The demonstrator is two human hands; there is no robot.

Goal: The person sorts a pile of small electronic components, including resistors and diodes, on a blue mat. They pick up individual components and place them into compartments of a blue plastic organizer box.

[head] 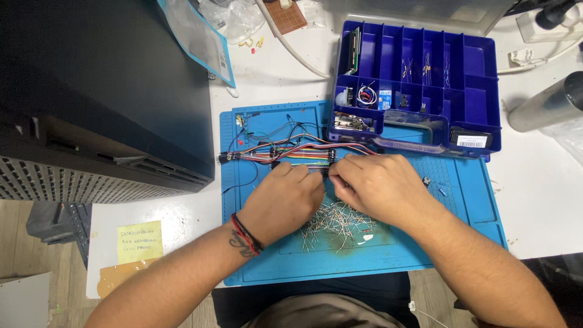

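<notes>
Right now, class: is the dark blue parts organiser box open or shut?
Open. The dark blue organiser box shows its compartments from above, some holding small components, others bare; the clear lid lies folded back behind it.

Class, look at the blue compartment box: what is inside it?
The blue compartment box holds small electronic parts, a wire coil and resistors; several sections look empty. Its handle covers the front.

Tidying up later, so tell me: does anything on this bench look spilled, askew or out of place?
Yes. A loose heap of thin metal leads lies scattered on the blue mat just below both hands, as if spilled. Two small parts sit stray on the mat to the right. The parts box overlaps the mat's top edge.
</notes>
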